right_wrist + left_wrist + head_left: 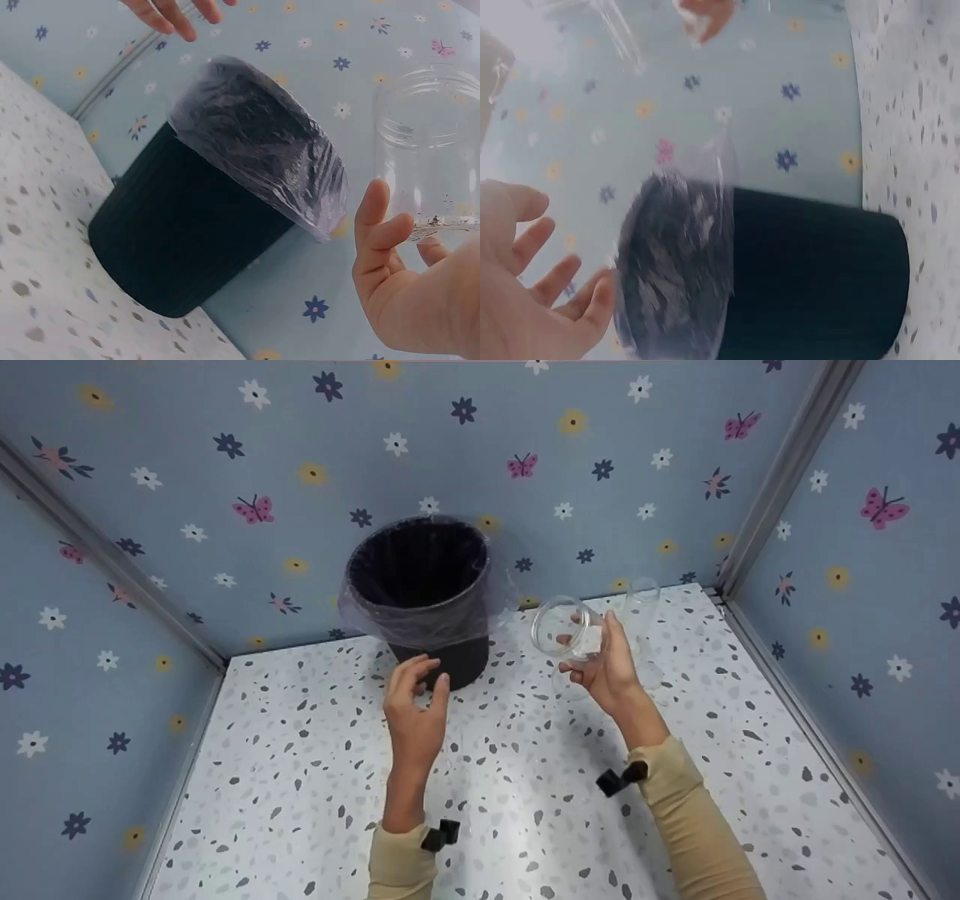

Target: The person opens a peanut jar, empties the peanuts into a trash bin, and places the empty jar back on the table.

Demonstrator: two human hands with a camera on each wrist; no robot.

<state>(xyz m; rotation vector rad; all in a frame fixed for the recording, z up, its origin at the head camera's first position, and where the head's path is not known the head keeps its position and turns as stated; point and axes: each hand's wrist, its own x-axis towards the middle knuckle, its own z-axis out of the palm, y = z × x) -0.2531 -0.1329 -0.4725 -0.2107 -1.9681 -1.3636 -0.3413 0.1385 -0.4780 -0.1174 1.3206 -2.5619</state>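
Note:
My right hand (pixel 613 671) grips a clear jar (pixel 553 628), raised above the speckled surface to the right of the bin. The jar's mouth has no lid on it, and a white patch shows at its base in the head view. Small dark specks lie at the bottom of the jar (pixel 427 150) in the right wrist view. A black bin (pixel 450 656) stands against the back wall, its rim covered by a translucent purple bag (pixel 420 619). My left hand (pixel 415 712), fingers loosely bent and holding nothing, hovers in front of the bin.
Behind and below my right hand stand other clear, see-through items, among them a clear container (pixel 643 592) by the back wall; their shapes are hard to make out. Flower-patterned walls (pixel 465 442) enclose the white speckled surface (pixel 300 780) at the back and both sides.

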